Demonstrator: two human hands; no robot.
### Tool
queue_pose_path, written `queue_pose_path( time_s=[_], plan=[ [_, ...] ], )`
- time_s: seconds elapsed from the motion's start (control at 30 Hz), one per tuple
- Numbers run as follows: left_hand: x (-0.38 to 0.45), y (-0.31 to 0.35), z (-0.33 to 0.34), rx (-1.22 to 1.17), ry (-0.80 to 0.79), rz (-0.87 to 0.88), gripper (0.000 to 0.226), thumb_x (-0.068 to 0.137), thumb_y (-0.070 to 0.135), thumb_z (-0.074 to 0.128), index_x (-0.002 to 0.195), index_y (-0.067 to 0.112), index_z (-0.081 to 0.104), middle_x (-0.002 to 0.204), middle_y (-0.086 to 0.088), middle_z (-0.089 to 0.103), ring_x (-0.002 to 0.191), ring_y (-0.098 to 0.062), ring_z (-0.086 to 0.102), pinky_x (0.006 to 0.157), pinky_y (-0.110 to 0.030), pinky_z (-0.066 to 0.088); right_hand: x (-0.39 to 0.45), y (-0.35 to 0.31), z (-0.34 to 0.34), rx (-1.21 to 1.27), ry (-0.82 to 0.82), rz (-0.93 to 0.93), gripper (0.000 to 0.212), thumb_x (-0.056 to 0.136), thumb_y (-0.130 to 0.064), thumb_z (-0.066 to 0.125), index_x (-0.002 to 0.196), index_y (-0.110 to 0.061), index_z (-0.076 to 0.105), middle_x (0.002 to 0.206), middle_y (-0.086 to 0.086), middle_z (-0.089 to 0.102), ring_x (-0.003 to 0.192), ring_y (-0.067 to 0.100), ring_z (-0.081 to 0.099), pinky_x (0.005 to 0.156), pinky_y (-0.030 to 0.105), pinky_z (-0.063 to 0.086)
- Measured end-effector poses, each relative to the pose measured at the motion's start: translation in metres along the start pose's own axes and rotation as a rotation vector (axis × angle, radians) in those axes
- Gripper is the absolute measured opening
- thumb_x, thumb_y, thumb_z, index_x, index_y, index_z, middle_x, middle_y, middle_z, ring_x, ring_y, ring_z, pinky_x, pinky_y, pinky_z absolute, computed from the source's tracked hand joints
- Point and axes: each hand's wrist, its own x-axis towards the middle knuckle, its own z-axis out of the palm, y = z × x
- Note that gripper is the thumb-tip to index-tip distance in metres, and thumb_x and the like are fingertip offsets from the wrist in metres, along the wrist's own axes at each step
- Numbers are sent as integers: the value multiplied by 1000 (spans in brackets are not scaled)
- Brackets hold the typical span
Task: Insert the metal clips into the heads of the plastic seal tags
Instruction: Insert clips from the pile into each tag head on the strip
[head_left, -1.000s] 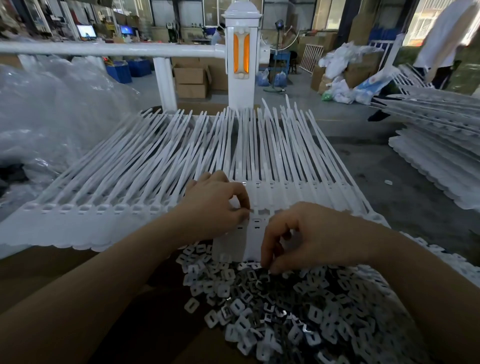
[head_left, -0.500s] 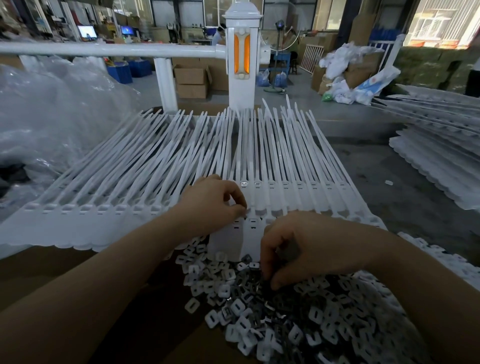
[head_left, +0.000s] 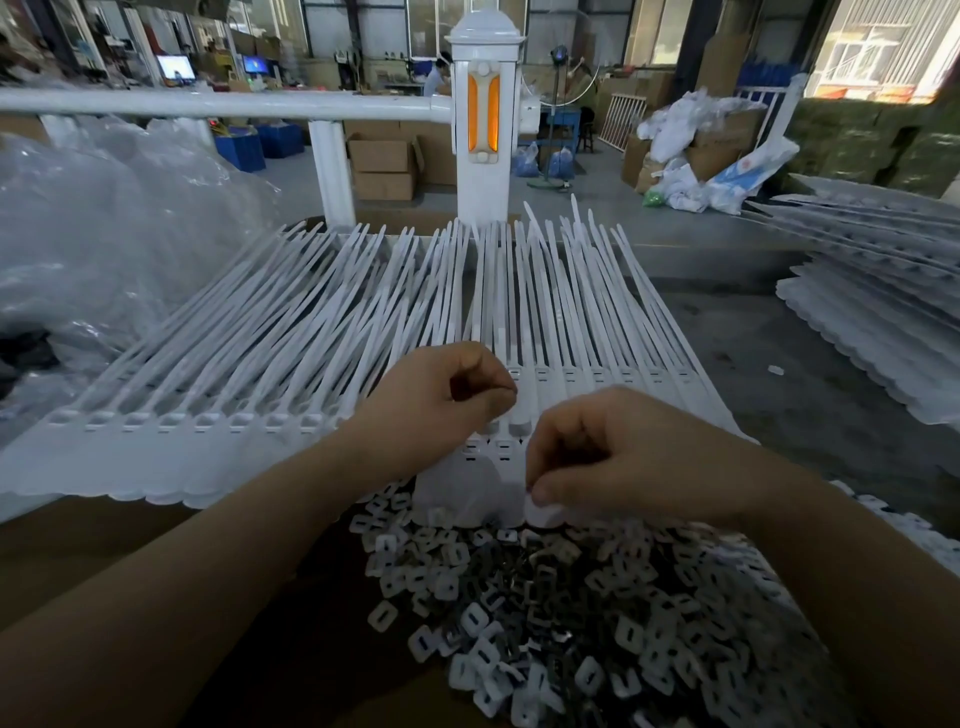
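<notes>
A wide sheet of white plastic seal tags (head_left: 291, 374) lies in front of me, straps fanning away and heads in a row near me. A heap of small metal clips (head_left: 571, 623) fills the brown surface below my hands. My left hand (head_left: 441, 400) has its fingers curled, fingertips pinched together over a tag head at the row; whether a clip sits between them is hidden. My right hand (head_left: 623, 457) curls over the near edge of the tags, thumb and forefinger pinching a small white piece (head_left: 540, 512) just above the clip heap.
A white railing post with an orange reflector (head_left: 484, 114) stands beyond the tags. Crumpled clear plastic sheeting (head_left: 104, 249) lies at the left. More stacked white tag sheets (head_left: 872, 312) sit at the right. Cardboard boxes and bags stand on the floor behind.
My right hand has lifted off the clip heap and come up to the near edge of the tags. My left hand has shifted slightly up along the row of heads.
</notes>
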Motion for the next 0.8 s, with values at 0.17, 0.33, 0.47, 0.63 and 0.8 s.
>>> queue_pose_path(
  time_s=[0.17,0.33,0.47,0.63,0.8],
  plan=[
    [-4,11,-1,-288,-169,-69,7,91,13,66,86,15,71,70,7,70,62,1,60,58,-10,44,4,11,-8,170,343,53,9,80,-13,74,77,-22,74,76,0,74,58,1,59,54,14,46],
    [-5,13,1,-313,-183,-67,7,90,15,67,87,18,73,72,5,72,61,4,60,57,-8,42,5,16,-9,215,401,66,8,83,-15,71,82,-21,75,79,3,75,59,4,58,54,15,47],
    [-6,12,3,-294,-171,-66,6,89,23,69,85,22,74,75,4,74,62,4,60,57,-8,41,8,16,-6,196,425,37,10,81,-16,73,82,-25,76,78,1,75,65,7,64,54,13,46],
    [-5,10,4,-300,-151,-71,9,90,17,68,83,17,75,70,6,71,59,3,58,55,-7,42,8,13,-5,207,431,11,10,81,-16,73,85,-24,76,78,1,75,66,9,63,55,14,46],
    [-5,12,4,-418,-106,-81,18,89,10,67,74,19,73,65,3,70,58,-2,58,53,-10,42,7,15,-8,224,522,43,12,90,-14,64,89,-21,73,76,-2,74,59,4,59,53,14,47]
  ],
)
